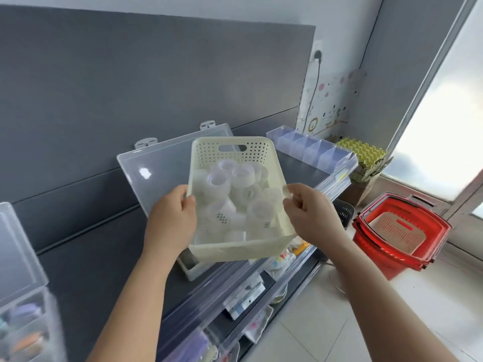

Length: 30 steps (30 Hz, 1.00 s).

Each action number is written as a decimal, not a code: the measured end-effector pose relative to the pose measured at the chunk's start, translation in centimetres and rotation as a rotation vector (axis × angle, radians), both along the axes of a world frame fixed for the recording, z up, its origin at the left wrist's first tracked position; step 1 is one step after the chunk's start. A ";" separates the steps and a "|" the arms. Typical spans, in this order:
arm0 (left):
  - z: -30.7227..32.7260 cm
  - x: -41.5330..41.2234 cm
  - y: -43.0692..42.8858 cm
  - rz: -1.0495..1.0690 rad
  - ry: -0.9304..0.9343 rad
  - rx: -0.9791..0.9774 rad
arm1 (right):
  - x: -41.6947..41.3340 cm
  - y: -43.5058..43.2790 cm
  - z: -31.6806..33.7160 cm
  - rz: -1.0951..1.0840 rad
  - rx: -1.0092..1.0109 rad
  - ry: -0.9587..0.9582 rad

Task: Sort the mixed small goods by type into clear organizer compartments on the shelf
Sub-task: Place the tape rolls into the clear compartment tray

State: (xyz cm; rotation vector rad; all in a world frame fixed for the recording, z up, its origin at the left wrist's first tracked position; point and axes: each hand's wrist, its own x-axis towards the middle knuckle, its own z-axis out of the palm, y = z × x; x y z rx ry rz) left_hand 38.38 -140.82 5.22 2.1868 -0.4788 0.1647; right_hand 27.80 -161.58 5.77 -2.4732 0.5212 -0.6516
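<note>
— What are the hands doing?
— The left hand (171, 218) grips the left rim of a cream basket (235, 250), and the right hand (311, 212) pinches its right rim.
— What's inside?
— Translucent rolls (241, 176), which look like tape, piled loosely.
— Where is the basket?
— In the air over the grey shelf (91, 257). It is above an open clear box whose lid (156, 163) leans back against the wall panel.
— Further out?
— A clear divided organizer (313, 150) sits further right on that shelf, with a yellow egg tray (363, 150) just beyond it. A red shopping basket (400, 231) stands lower by the window. At the lower left is another clear box (23, 309), its coloured contents blurred.
</note>
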 end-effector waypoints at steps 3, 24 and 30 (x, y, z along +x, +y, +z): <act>-0.1 1.0 -4.2 -0.015 0.004 0.027 | 0.6 -4.2 0.0 0.007 0.019 -0.008; -4.0 12.4 -26.7 0.080 0.064 0.070 | 15.3 -29.2 -2.4 0.179 0.107 0.141; -5.2 13.0 -29.1 0.200 0.074 0.110 | 18.7 -32.6 -4.1 0.286 0.073 0.188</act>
